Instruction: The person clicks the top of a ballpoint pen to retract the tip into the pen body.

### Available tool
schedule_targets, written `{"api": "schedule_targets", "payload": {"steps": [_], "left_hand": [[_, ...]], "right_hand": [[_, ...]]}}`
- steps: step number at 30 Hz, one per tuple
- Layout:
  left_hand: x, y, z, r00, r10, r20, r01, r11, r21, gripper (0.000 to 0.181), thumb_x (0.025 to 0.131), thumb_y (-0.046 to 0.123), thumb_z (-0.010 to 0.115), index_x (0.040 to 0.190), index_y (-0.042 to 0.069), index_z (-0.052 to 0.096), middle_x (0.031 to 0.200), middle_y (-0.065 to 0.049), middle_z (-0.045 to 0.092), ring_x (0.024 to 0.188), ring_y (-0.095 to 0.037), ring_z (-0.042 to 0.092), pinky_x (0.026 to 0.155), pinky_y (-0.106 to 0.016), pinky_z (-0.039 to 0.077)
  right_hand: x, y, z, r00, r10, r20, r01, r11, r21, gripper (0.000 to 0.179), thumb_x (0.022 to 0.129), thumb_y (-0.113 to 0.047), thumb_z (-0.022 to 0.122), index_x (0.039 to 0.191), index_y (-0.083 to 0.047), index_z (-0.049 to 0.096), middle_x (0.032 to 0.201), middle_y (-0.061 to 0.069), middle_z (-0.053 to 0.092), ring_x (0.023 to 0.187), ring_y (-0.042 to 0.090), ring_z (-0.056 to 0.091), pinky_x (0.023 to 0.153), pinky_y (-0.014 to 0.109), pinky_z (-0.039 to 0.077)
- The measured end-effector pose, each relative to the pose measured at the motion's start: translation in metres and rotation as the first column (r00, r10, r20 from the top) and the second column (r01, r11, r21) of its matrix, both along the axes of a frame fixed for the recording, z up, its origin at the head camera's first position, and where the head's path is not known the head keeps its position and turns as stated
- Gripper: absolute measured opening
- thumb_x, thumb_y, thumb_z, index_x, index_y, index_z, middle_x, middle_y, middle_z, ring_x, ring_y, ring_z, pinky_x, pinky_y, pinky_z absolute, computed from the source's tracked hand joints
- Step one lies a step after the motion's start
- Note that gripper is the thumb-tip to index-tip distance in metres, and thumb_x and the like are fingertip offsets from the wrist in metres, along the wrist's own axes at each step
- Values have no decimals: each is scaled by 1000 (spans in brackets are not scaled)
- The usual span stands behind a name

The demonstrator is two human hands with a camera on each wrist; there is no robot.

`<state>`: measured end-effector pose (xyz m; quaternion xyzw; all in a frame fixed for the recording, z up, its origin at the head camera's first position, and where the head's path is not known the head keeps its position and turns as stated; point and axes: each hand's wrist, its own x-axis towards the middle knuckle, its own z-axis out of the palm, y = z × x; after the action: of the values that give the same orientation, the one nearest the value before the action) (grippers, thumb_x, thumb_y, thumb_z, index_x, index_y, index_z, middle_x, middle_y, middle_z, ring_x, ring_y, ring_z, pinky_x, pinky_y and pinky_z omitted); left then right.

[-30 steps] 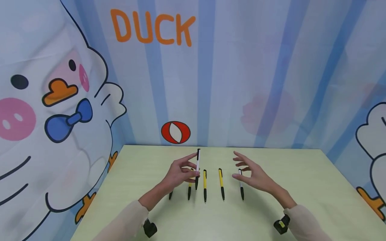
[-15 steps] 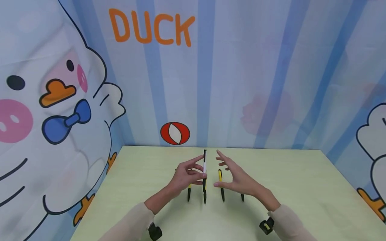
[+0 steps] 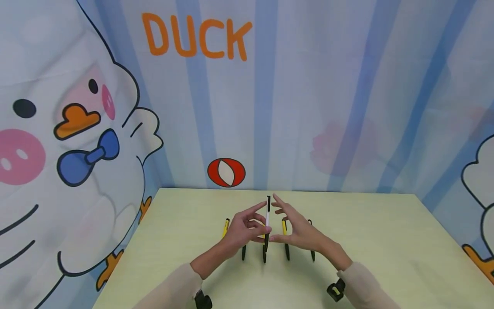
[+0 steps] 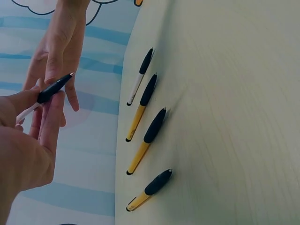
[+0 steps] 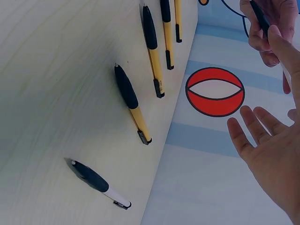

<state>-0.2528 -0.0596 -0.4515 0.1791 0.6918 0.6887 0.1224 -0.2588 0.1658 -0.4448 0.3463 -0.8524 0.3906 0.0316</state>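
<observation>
My left hand (image 3: 245,229) pinches a white pen with a black grip (image 3: 268,218) between thumb and fingers. The pen stands nearly upright above the table, its tip pointing down. Just right of it is my right hand (image 3: 302,229), fingers spread and thumb close to the pen's lower part; whether the thumb touches it I cannot tell. Below lies a row of pens: several yellow ones, such as the yellow pen (image 5: 132,103) in the right wrist view, and a second white pen (image 5: 105,185) at the row's right end. In the head view my hands partly cover the row.
The pens lie roughly parallel on a pale wooden table (image 3: 366,257). Behind its far edge hangs a light blue striped cloth (image 3: 308,86) with duck drawings and a red ball print (image 3: 226,172). Each wrist carries a small black camera (image 3: 335,290).
My left hand has carried the white pen to the right. My right hand has moved left from above the other white pen, and the two hands now nearly meet at the held pen.
</observation>
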Motion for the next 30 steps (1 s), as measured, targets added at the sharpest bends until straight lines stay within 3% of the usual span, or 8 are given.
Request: {"api": "schedule_targets", "payload": {"steps": [5,10,22,30], "left_hand": [[3,2,-5,1000,-20,8,20,1000,8,72,93,6,74,157,20,43,104,-8,65,85,-9,70,76,-43,65],[3,2,-6,1000,-29,10,28,999,15,73,93,7,74,157,21,42,103,-3,63,85,-8,70,77,-42,65],[5,6,-1,999,-40,10,39,999,15,73,94,6,73,157,23,42,115,-23,62,88,-9,71,77,-43,65],[5,8,1,999,-41,-2,41,999,30,71,93,6,73,156,20,44,112,-15,66,87,-7,71,76,-41,65]], "right_hand": [[1,2,-5,1000,27,-7,-27,1000,3,106,87,-28,83,165,-11,13,159,20,40,133,38,55,103,59,52],[2,1,-3,1000,22,10,-22,1000,-7,111,85,-29,85,166,-16,10,160,17,39,133,37,55,103,51,54],[2,3,0,999,31,9,-31,999,-13,118,79,-28,90,166,-23,10,162,15,37,134,39,55,101,49,54],[2,4,-1,1000,-6,-19,6,1000,-25,115,77,-29,91,165,-18,17,155,17,47,129,36,59,97,45,57]]}}
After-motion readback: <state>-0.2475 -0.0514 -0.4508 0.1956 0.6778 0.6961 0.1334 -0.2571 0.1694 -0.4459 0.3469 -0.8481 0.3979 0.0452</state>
